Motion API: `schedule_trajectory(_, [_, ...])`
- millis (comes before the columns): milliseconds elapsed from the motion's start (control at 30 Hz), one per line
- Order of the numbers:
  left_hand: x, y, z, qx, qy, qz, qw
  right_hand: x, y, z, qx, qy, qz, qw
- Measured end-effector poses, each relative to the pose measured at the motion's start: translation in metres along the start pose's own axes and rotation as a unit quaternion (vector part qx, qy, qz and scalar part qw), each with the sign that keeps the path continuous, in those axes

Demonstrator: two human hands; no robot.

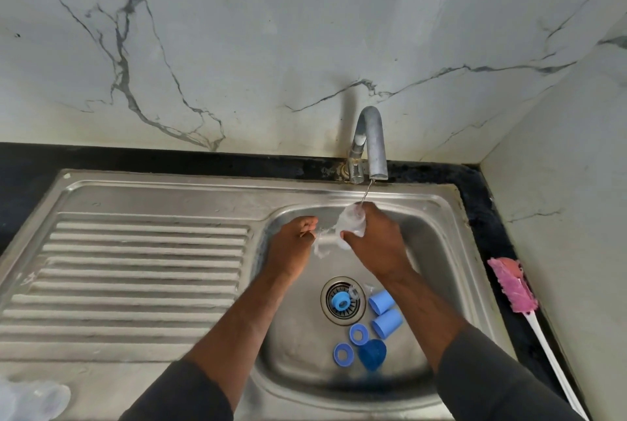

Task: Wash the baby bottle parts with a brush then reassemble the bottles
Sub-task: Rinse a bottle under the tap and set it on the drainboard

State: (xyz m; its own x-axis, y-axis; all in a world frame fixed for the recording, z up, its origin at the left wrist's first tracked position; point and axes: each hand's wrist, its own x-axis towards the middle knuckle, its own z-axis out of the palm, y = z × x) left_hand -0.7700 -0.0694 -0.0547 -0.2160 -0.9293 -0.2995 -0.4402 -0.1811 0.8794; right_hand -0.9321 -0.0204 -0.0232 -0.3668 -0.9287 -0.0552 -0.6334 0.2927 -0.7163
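**A:** Where is the bottle (351, 223) sitting right now?

**B:** The right hand (376, 240) is holding it over the sink (169, 190), right under the tap (371, 142). Its fingers (373, 217) are wrapping round the clear body and tilting it, so the thin stream is running onto it and spilling out into the basin.

**A:** And the left hand (291, 247)?

**B:** It is hovering just beside the bottle, where the water is splashing off. Its fingers (307, 225) are bunching narrowly together. I cannot tell whether they are pinching something clear or nothing.

**A:** Is the brush (512, 285) being used?

**B:** No, it is lying on the black desk (492, 217) to the right, well apart from both hands. I am judging this to be rinsing rather than scrubbing.

**A:** Why are the blue pieces lying in the basin?

**B:** Probably they are waiting their turn where water is reaching them. Two caps (381, 302) are lying near the drain (353, 315), two rings (358, 334) are lying flat below them, and a third ring (340, 301) is resting on the drain grate. Nothing is looking reassembled yet, so I am judging much of the task to be ahead.
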Motion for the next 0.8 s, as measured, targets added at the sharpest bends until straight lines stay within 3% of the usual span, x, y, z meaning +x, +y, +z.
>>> schedule_trajectory(67, [0.003,0.001,0.001,-0.014,-0.002,0.000,1.000,0.004,-0.003,-0.003,0.044,0.071,-0.020,0.996])
schedule_trajectory(100, [0.004,0.001,0.002,-0.013,-0.004,-0.001,1.000,0.005,-0.003,-0.003,0.053,0.070,-0.018,0.996])
schedule_trajectory(200, [0.000,0.001,0.004,-0.009,-0.012,-0.005,1.000,0.002,0.004,0.003,0.005,-0.027,0.008,1.000])
schedule_trajectory(333, [0.004,-0.001,0.003,-0.021,-0.008,0.001,1.000,0.009,0.000,-0.002,0.078,0.042,-0.029,0.996])
schedule_trajectory(467, [0.004,-0.003,0.001,-0.036,-0.016,-0.021,0.999,0.007,0.007,0.006,0.062,-0.055,0.002,0.997])
schedule_trajectory(600, [0.007,-0.011,0.000,-0.061,-0.014,-0.026,0.998,0.009,0.003,0.002,0.141,0.065,-0.014,0.988])
schedule_trajectory(700, [0.008,-0.012,0.003,-0.083,-0.015,-0.050,0.995,0.009,0.010,0.008,0.079,-0.023,0.016,0.996])
schedule_trajectory(800, [0.009,-0.004,0.014,-0.162,-0.029,-0.086,0.983,0.009,0.014,0.001,0.103,-0.015,0.015,0.994])
